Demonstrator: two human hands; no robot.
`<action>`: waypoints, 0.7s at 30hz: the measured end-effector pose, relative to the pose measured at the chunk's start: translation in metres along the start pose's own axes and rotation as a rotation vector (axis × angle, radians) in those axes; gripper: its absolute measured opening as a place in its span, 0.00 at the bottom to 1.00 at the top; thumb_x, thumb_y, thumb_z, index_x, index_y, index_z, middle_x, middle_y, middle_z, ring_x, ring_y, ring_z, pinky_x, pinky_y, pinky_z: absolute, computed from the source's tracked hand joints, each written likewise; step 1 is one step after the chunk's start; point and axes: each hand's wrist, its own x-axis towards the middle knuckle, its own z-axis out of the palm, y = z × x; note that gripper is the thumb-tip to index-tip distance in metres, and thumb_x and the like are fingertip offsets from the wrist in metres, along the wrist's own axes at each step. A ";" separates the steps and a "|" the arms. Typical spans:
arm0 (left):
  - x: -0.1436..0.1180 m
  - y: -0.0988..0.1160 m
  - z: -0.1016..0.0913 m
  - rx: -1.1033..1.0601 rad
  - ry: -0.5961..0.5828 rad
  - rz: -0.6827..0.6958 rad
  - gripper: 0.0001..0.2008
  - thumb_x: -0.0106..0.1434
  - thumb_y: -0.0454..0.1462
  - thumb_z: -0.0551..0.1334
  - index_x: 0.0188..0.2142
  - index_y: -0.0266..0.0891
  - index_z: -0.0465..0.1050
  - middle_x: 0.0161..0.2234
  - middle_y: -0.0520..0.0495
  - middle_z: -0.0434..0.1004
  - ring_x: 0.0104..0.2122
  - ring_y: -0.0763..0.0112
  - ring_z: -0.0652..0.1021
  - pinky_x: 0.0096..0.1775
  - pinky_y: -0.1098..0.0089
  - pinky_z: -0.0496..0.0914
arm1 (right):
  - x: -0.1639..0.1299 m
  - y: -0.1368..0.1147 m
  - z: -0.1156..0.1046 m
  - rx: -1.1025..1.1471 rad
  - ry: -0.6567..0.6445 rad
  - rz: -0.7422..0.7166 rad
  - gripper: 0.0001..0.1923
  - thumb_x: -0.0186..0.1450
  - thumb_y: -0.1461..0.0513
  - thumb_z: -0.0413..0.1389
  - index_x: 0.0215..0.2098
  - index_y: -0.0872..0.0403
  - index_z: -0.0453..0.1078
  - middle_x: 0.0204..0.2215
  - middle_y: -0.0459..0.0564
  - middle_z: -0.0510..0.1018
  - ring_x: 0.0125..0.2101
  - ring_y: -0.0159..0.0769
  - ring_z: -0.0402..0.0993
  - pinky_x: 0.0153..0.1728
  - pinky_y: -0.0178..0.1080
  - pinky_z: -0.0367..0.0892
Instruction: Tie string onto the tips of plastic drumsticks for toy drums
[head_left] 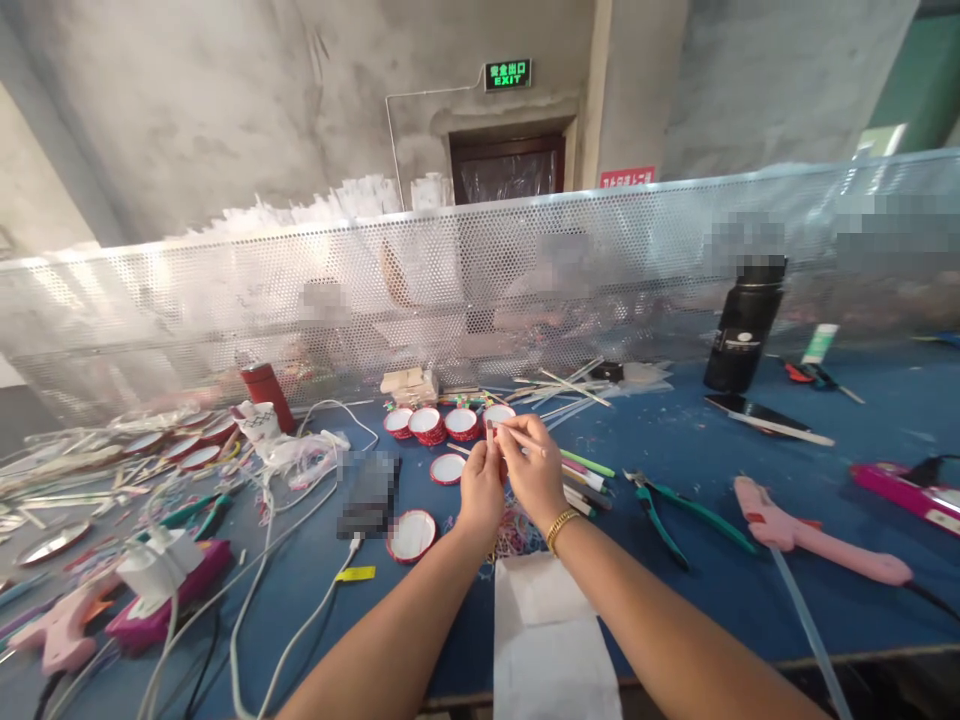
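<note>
My left hand (484, 490) and my right hand (534, 465) come close together over the middle of the blue table. The fingers of my left hand are pinched upright around something too small to make out. In my right hand is a thin pale stick (519, 436), pointing toward the left fingertips. Just beyond the hands stand several stacks of red-rimmed white discs (461, 422). Single discs lie to the left, one farther off (448, 468) and one nearer (412, 536). Beneath the hands is a tangle of coloured thin strands (517, 530), partly hidden.
Green-handled pliers (682, 515) and a pink glue gun (817, 540) lie to the right. A black bottle (744, 335) stands behind them. At left are a phone (370, 495), white cables and a purple power strip (172, 600). A perforated metal screen (420, 290) crosses the back.
</note>
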 end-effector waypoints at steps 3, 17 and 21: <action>-0.003 0.001 0.002 -0.002 0.018 -0.022 0.26 0.54 0.58 0.70 0.31 0.38 0.68 0.25 0.55 0.66 0.26 0.76 0.65 0.28 0.75 0.60 | 0.000 0.002 0.000 -0.029 0.006 0.010 0.10 0.68 0.53 0.56 0.35 0.50 0.70 0.33 0.50 0.80 0.36 0.43 0.78 0.38 0.42 0.70; 0.002 0.008 -0.002 0.121 0.053 0.052 0.21 0.58 0.54 0.68 0.30 0.37 0.75 0.26 0.51 0.71 0.29 0.72 0.69 0.32 0.73 0.63 | 0.005 0.005 0.000 0.005 0.042 0.029 0.10 0.67 0.53 0.57 0.34 0.49 0.70 0.31 0.50 0.80 0.34 0.43 0.78 0.34 0.41 0.71; 0.001 0.014 -0.001 0.125 0.059 0.019 0.21 0.58 0.54 0.68 0.28 0.38 0.72 0.19 0.57 0.60 0.20 0.77 0.60 0.24 0.74 0.54 | 0.006 0.001 -0.002 0.072 0.048 0.075 0.10 0.66 0.53 0.58 0.33 0.50 0.70 0.31 0.50 0.81 0.37 0.43 0.79 0.38 0.42 0.73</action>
